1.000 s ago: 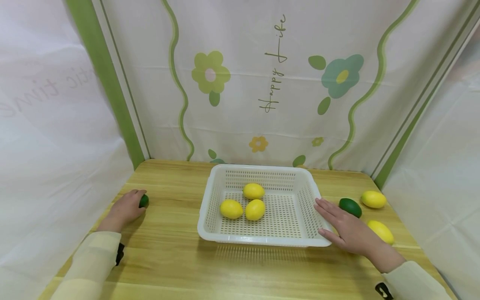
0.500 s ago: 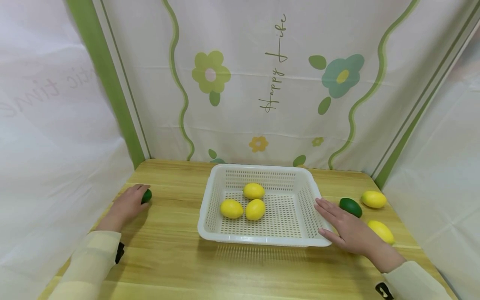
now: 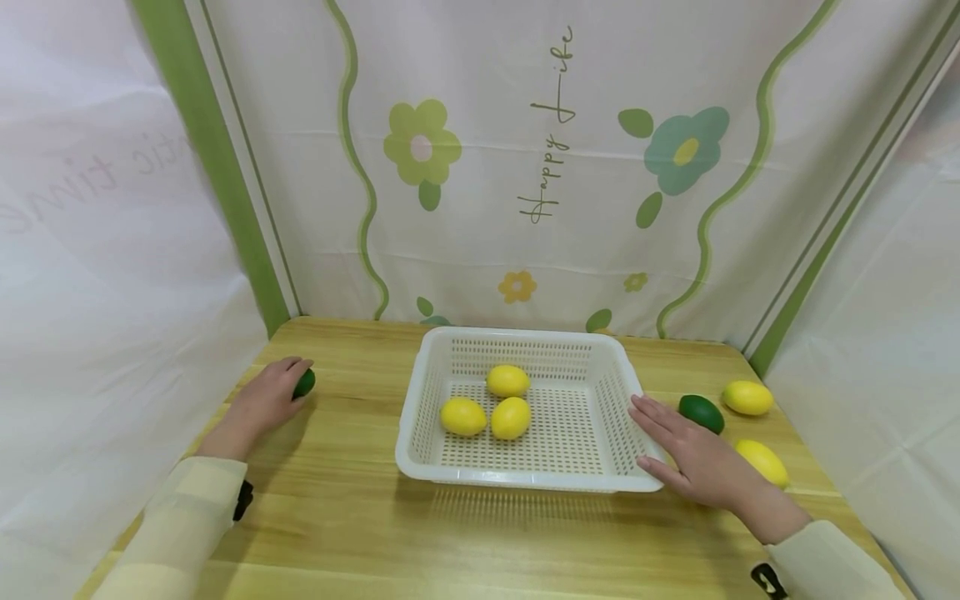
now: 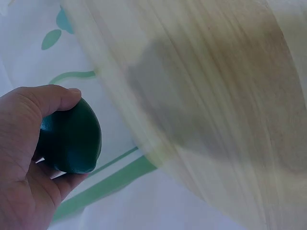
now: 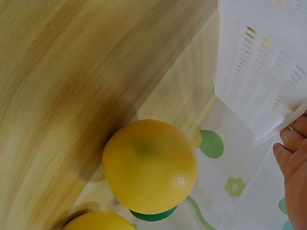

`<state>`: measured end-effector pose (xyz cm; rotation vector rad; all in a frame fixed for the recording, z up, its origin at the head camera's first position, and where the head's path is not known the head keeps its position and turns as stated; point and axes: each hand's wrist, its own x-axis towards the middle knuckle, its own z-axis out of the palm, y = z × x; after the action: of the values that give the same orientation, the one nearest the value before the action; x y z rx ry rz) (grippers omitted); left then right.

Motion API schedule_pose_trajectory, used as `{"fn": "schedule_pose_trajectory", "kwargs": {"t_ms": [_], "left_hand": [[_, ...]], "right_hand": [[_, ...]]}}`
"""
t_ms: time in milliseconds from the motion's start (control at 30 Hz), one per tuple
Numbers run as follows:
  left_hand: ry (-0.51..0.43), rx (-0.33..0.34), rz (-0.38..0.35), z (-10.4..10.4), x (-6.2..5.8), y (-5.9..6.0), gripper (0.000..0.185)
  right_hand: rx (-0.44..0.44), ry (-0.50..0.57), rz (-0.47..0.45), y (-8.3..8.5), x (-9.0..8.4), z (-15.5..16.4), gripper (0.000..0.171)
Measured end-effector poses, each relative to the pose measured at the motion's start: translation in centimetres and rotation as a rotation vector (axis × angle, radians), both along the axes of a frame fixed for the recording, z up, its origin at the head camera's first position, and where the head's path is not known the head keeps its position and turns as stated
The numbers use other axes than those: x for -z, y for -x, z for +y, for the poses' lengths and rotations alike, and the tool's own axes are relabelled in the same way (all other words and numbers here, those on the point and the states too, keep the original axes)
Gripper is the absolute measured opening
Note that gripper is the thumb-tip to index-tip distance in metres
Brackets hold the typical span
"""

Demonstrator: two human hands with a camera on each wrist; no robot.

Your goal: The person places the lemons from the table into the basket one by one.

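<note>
Left hand (image 3: 262,404) carried lime (image 3: 304,382) basketward (image 3: 626,379)

The basket (image 3: 525,479) sits at the centre of the table (image 3: 345,517), with three lemons (image 3: 510,417) in it. At nine o'clock lies one fruit (image 3: 304,383) under the left hand (image 3: 262,404). At three o'clock lie three fruits (image 3: 746,397), with the right hand (image 3: 693,458) touching the basket's rim.

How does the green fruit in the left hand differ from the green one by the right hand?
The green fruit in the left hand is gripped by the left hand and mostly hidden; the green fruit by the right hand lies free on the table, fully visible. The first sits left of the white basket, the second right of it, near yellow lemons. Both are dark green.
</note>
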<state>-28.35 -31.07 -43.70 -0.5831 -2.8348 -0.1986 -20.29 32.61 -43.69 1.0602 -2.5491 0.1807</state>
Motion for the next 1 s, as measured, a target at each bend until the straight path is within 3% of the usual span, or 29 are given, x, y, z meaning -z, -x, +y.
{"fn": "schedule_pose_trajectory", "kwargs": {"t_ms": [467, 1000], "left_hand": [[0.044, 0.080, 0.071, 1.6, -1.4, 0.2, 0.059], [0.067, 0.117, 0.156, 3.2, -2.3, 0.4, 0.059]], "right_hand": [[0.009, 0.000, -0.001, 0.0, 0.2, 0.1, 0.065], [0.002, 0.011, -0.002, 0.1, 0.3, 0.1, 0.064]]}}
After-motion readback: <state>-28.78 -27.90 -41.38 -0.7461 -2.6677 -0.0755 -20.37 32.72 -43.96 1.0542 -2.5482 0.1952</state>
